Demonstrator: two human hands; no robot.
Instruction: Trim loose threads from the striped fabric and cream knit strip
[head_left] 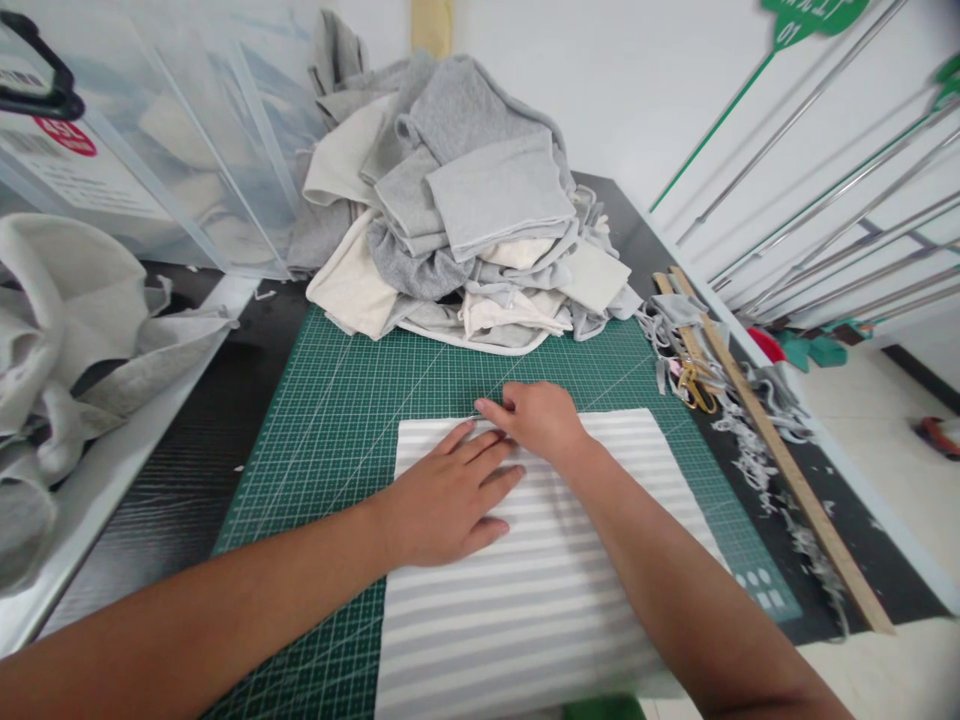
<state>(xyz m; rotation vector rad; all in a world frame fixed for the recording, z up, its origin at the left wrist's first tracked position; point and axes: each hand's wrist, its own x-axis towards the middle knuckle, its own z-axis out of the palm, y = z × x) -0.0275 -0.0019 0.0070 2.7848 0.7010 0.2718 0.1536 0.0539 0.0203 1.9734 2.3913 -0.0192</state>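
A grey-and-white striped fabric piece (pixel 480 620) lies spread on the green cutting mat (pixel 330 390), its near end reaching the bottom of the view. My left hand (pixel 454 495) rests flat on the fabric's upper left part, fingers spread. At the far edge of the cloth, my right hand (pixel 544 420) has its fingers curled, with the thumb and fingertips close together at that edge. They seem to pinch the fabric edge, though the hand partly hides it. The two hands are almost touching.
A heap of grey and cream fabric pieces (pixel 480 200) covers the mat's far end. At right lie wooden strips (pixel 780 450), gold-handled scissors (pixel 694 388) and fabric scraps (pixel 757 465). Clear plastic bins (pixel 187 150) and cream cloth (pixel 82 320) stand at left. Metal rods (pixel 810 190) lean at right.
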